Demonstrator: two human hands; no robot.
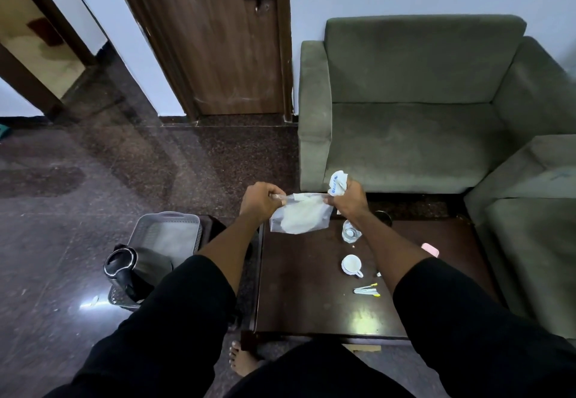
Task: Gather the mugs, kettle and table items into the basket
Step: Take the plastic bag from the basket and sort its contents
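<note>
Both hands hold a clear plastic bag (300, 215) with white contents above the far left of the dark table (299, 288). My left hand (261, 199) pinches its left top corner. My right hand (347, 199) grips the right top corner and also clutches a crumpled white wrapper (338, 182) with blue print. On the table stand a white mug (352, 265), a clear glass (350, 232), several small sticks with yellow tips (367, 291) and a pink item (430, 249). A grey basket (166, 231) sits on the floor to the left, with a black-lidded kettle (123, 265) beside it.
A green sofa (405, 101) stands behind the table, and a second green seat (530, 226) is at the right. A wooden door (212, 36) is at the back. The floor (62, 210) is dark polished stone. My bare foot (241, 358) is by the table's front left leg.
</note>
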